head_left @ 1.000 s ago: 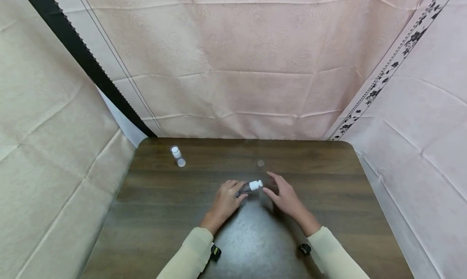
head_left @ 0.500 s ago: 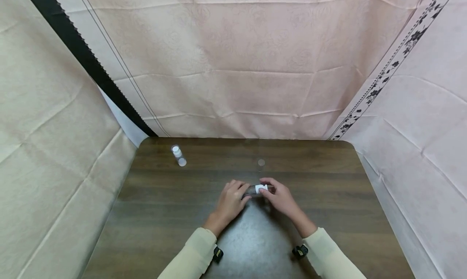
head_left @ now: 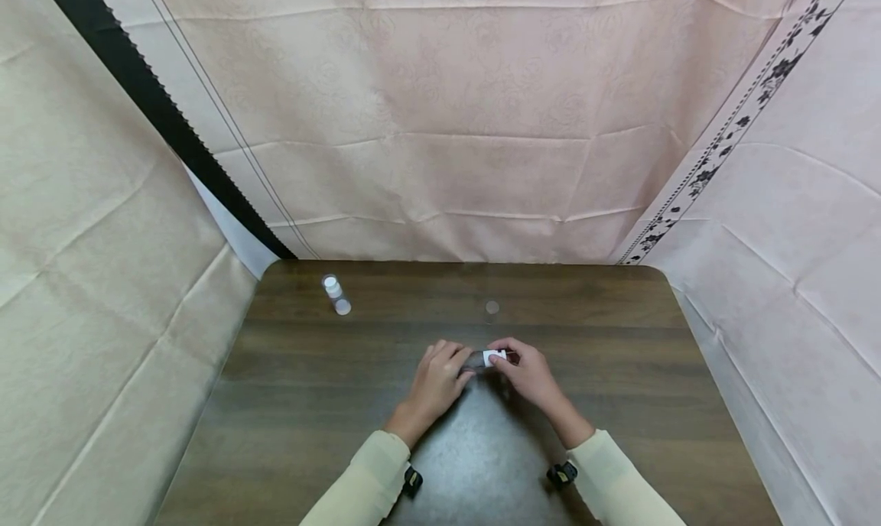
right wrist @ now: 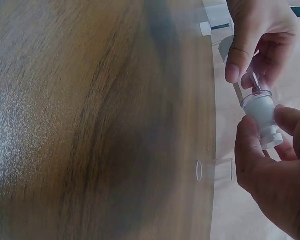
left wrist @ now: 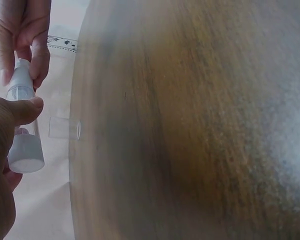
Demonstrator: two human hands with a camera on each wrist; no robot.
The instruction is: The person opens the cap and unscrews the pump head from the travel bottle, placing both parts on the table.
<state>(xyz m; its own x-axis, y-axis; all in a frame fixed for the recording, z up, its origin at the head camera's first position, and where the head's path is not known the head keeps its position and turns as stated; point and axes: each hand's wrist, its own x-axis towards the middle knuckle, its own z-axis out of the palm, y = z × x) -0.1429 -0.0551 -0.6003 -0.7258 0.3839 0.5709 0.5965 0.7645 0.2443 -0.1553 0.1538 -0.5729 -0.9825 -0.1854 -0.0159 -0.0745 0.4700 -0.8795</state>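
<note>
A small clear pump bottle [head_left: 473, 359] with a white pump top [right wrist: 261, 112] and white base [left wrist: 26, 154] is held lying nearly sideways above the table. My left hand [head_left: 433, 381] grips its clear body, thumb [left wrist: 27, 110] laid across the front. From the other end, my right hand [head_left: 533, 375] pinches the white top between thumb and fingers. Beyond the hands, a clear cap [head_left: 492, 308] stands on the table; it also appears in the right wrist view. Fingers hide part of the bottle's body in all views.
Another clear bottle with a white top [head_left: 333, 287] stands at the back left of the brown wooden table [head_left: 289, 404]. Pale cloth [head_left: 440, 113] hangs behind the far edge and along both sides.
My right hand has come in from the right, and its fingers have closed on the white top. The bottle has shifted slightly right and lies more level, my left hand moving with it.
</note>
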